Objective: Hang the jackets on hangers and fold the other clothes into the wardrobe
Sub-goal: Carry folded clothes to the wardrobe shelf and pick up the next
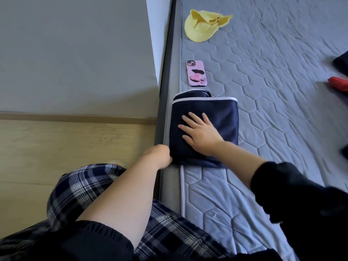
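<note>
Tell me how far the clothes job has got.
Done: the navy garment looks folded on the mattress. In hand: right hand presses it flat, left hand grips its near corner. Left: the yellow cloth and red item lie loose; wardrobe not in view.

Left hand [160, 155] curls round the near corner of the folded navy garment [222, 113], its fingertips hidden under the cloth; right hand [199, 130] lies flat on top, covering the fabric beneath; the garment's kind cannot be told; at the right edge, 1 blurred red object [339, 84] and 1 dark item [341, 62] are cut off; a pale blurred shape [116, 163] is half hidden behind plaid trousers [84, 185].
</note>
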